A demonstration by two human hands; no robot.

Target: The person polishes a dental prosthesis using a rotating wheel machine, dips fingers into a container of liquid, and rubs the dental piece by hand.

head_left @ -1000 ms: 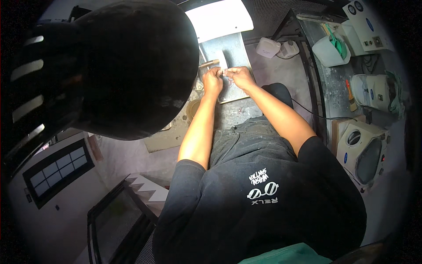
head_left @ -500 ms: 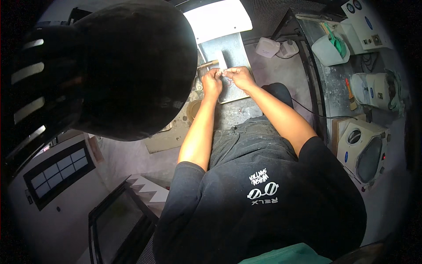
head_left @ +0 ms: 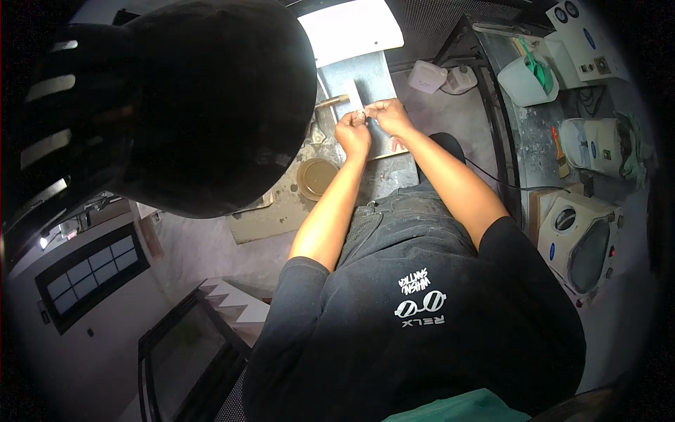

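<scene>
My left hand [head_left: 354, 135] and my right hand [head_left: 391, 117] meet over a shallow metal tray [head_left: 377, 70]. The fingers of my left hand pinch a small pale piece [head_left: 361, 115], whose kind I cannot make out. My right fingertips are pressed together close beside it; whether they grip the same piece is too small to tell. Just beyond my fingers stands a narrow white upright piece [head_left: 354, 91], like a wheel seen edge-on, at the end of a brass-coloured shaft [head_left: 332, 102]. A small curved pinkish piece [head_left: 397, 143] lies by my right wrist.
A big black lamp shade [head_left: 225, 105] blocks the upper left. Over the tray hangs a bright white shield [head_left: 351, 32]. A round brown bowl [head_left: 316, 178] sits left of my left forearm. To the right, a bench [head_left: 517, 123] carries a white tub [head_left: 524, 86] and machines.
Both hands have shifted slightly right, with my left wrist turned and the bowl more exposed. My right fingers have drawn a little off the left ones. The lamp shade appears slightly higher.
</scene>
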